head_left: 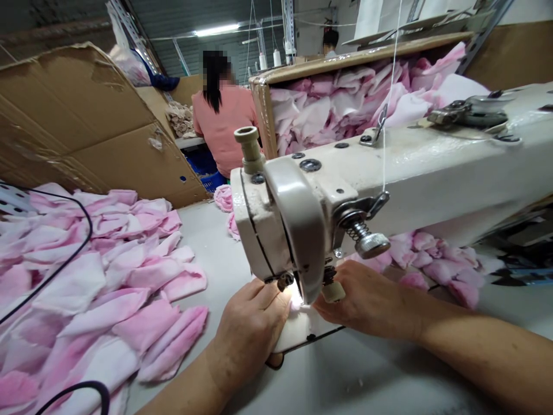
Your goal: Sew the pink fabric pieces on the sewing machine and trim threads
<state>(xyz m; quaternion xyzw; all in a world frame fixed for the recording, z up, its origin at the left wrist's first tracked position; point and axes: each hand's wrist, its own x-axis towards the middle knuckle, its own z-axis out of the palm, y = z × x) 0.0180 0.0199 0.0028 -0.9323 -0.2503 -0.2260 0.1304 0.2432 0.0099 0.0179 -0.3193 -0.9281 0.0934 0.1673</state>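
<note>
Right now a pale pink fabric piece (298, 323) is feeding in under the head of the cream sewing machine (285, 219)! The left hand (250, 328) is pressing it flat, fingers together, and the right hand (367, 297) is steadying from the far side, no pinch. The next stretch is calling for even guiding, with pink fabric pieces (108, 282) heaping up on the left.

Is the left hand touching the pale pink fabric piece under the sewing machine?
Touching: head view shows the left hand on the pale pink fabric piece.
</note>
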